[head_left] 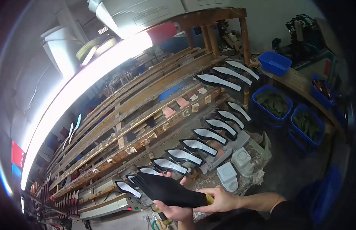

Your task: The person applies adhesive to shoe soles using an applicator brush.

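Observation:
A stack of black shoe soles [166, 190], fanned into several layers at its toe end, lies across my two hands. From underneath, my left hand [174, 212] wraps around the stack, thumb on the near side and fingertips showing over the far edge. At the heel end my right hand [220, 199] is closed on the stack, beside a yellow patch [209, 199]. Just beyond them, several black soles with white upper faces [170, 165] stand in a slanting row along the rack.
A wooden slatted rack [147, 140] stretches away to the left under a bright tube lamp [90, 65]. White plastic blocks [228, 176] sit on a littered ledge. Blue baskets [272, 101] stand at the right. Pliers [154, 223] lie low, near my left hand.

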### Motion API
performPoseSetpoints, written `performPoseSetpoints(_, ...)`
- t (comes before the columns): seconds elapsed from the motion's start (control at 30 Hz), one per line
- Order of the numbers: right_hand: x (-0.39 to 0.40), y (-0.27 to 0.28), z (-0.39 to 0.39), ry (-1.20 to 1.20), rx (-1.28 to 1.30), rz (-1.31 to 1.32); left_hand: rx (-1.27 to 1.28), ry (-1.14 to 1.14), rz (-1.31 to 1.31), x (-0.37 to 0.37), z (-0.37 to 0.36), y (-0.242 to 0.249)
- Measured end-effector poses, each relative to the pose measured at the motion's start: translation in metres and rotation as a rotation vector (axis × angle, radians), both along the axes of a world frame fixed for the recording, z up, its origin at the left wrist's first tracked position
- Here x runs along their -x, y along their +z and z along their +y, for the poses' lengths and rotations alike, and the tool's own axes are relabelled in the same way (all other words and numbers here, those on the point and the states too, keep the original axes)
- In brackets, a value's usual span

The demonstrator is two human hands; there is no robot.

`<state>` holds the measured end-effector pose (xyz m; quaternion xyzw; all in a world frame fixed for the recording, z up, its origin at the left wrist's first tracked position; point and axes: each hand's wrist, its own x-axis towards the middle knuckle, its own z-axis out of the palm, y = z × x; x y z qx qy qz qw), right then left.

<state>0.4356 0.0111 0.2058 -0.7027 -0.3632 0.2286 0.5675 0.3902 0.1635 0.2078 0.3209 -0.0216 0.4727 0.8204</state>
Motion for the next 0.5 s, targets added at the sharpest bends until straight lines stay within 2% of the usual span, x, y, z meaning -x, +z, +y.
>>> performPoseSetpoints(0.07,-0.001,0.000,-0.001,-0.013,-0.042,-0.006,-0.035,-0.006,0.006,0.001,0.002,0.003)
performPoseSetpoints(0.2,-0.005,-0.010,-0.017,0.044,-0.009,0.021,0.193,-0.148,0.061,0.007,-0.002,-0.003)
performPoseSetpoints(0.5,-0.004,-0.052,-0.054,0.054,0.031,0.031,0.068,-0.107,0.145,-0.004,-0.056,-0.040)
